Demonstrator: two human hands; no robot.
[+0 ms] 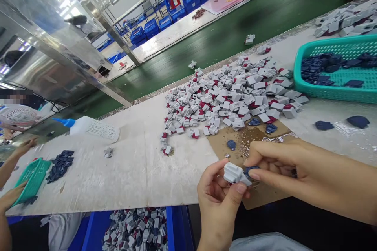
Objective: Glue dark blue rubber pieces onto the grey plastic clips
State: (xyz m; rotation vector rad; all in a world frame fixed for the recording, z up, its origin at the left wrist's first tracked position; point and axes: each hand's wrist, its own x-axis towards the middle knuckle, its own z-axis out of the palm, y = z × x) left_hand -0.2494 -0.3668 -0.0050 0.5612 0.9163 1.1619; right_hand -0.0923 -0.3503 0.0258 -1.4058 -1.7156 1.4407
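Head view: left hand [219,200] pinches grey part [234,173] at 6 o'clock, right hand [282,164] presses blue piece [250,169] onto it; best keep edges aligned. Cardboard [224,143] beyond, grey pile [232,98] at 12, teal basket [338,90] at 2.

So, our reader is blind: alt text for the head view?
Left hand holds a small grey part while the right hand presses a dark blue piece against it, above brown cardboard and a pile of grey-and-red parts.
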